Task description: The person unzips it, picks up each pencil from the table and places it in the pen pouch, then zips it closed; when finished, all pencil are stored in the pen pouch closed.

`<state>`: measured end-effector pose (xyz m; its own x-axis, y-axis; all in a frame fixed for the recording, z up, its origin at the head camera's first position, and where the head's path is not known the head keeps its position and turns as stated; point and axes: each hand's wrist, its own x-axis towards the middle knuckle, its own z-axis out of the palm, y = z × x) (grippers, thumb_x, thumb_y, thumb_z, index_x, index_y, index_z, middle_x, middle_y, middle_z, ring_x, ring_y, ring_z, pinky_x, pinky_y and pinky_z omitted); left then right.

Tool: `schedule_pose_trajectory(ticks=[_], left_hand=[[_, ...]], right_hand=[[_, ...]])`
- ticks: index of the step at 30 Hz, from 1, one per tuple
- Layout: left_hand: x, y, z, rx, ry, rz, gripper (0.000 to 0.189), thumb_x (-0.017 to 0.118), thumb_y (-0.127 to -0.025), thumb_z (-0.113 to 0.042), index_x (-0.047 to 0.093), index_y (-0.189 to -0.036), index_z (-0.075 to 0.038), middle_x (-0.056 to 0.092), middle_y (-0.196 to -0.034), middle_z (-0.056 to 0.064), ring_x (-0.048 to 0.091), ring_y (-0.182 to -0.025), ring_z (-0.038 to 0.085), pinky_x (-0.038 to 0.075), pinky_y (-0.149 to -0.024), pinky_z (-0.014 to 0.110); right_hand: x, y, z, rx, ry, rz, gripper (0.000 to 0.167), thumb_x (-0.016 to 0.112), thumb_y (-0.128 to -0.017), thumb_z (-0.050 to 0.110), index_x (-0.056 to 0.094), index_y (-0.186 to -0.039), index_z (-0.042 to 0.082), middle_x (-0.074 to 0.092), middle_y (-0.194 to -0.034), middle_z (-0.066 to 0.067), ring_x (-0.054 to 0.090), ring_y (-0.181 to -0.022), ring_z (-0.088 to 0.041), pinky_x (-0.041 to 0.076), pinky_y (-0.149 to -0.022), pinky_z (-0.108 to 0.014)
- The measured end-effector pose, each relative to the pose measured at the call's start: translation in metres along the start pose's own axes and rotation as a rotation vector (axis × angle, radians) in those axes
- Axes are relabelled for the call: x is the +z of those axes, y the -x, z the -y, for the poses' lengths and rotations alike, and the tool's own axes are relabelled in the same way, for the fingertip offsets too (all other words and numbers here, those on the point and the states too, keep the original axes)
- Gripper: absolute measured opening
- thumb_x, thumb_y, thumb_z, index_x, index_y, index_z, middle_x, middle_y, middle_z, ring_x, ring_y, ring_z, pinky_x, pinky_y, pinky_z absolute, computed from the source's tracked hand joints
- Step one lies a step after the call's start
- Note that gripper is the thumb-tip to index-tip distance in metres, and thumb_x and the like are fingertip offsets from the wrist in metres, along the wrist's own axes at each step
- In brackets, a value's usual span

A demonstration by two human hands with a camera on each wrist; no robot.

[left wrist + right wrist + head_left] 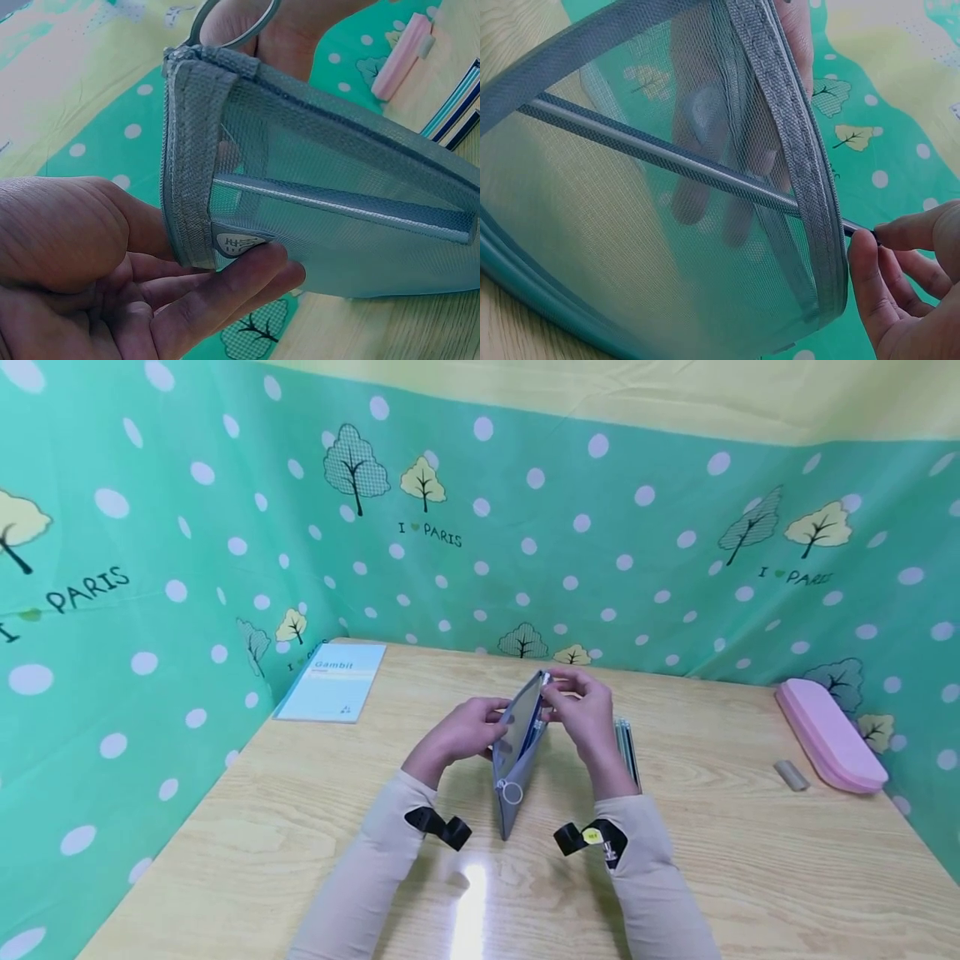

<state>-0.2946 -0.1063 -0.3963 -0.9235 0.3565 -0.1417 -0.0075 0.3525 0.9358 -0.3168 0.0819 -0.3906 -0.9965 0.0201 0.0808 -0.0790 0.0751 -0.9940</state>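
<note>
A grey mesh zip pouch (pixel 525 770) stands tilted up over the table, its zipper open along the top. My left hand (pixel 472 727) holds the pouch by its side, thumb on one face and fingers on the other. With thumb and fingertips, my right hand (pixel 911 277) pinches the end of a dark pencil (pixel 667 154) at the zipper opening. Most of the pencil's length lies inside the pouch, showing through the mesh. A round ring pull (pixel 512 793) hangs from the zipper. Several pencils (pixel 626 747) lie on the table, partly behind my right wrist.
On the right is a pink pencil case (pixel 831 735), with a grey eraser (pixel 791 775) beside it. A pale blue notebook (pixel 330 685) lies at the back left. A green dotted curtain (pixel 525 568) hangs behind the wooden table (pixel 750 860).
</note>
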Motion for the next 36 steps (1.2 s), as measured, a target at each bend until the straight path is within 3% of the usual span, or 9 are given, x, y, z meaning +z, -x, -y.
schedule_pose_trajectory(ticks=[29,36], left_hand=[[0.0,0.002,0.008,0.003,0.013,-0.007,0.05,0.049,-0.104,0.001,0.041,-0.154,0.005,0.059,-0.141,0.03,0.073,-0.104,0.037,0.066,-0.076,0.041],[-0.002,0.0,0.005,0.02,0.001,-0.005,0.05,0.049,-0.103,0.001,0.042,-0.153,0.006,0.061,-0.138,0.029,0.074,-0.099,0.035,0.067,-0.075,0.039]], right_hand=[[0.003,0.002,-0.005,0.017,-0.007,-0.023,0.029,0.063,-0.1,0.002,0.065,-0.126,-0.009,0.06,-0.102,-0.011,0.068,-0.075,-0.011,0.063,-0.067,-0.02],[-0.016,0.0,-0.001,0.028,-0.02,-0.017,0.032,0.058,-0.105,0.01,0.062,-0.131,-0.008,0.063,-0.1,-0.008,0.068,-0.074,-0.01,0.064,-0.067,-0.021]])
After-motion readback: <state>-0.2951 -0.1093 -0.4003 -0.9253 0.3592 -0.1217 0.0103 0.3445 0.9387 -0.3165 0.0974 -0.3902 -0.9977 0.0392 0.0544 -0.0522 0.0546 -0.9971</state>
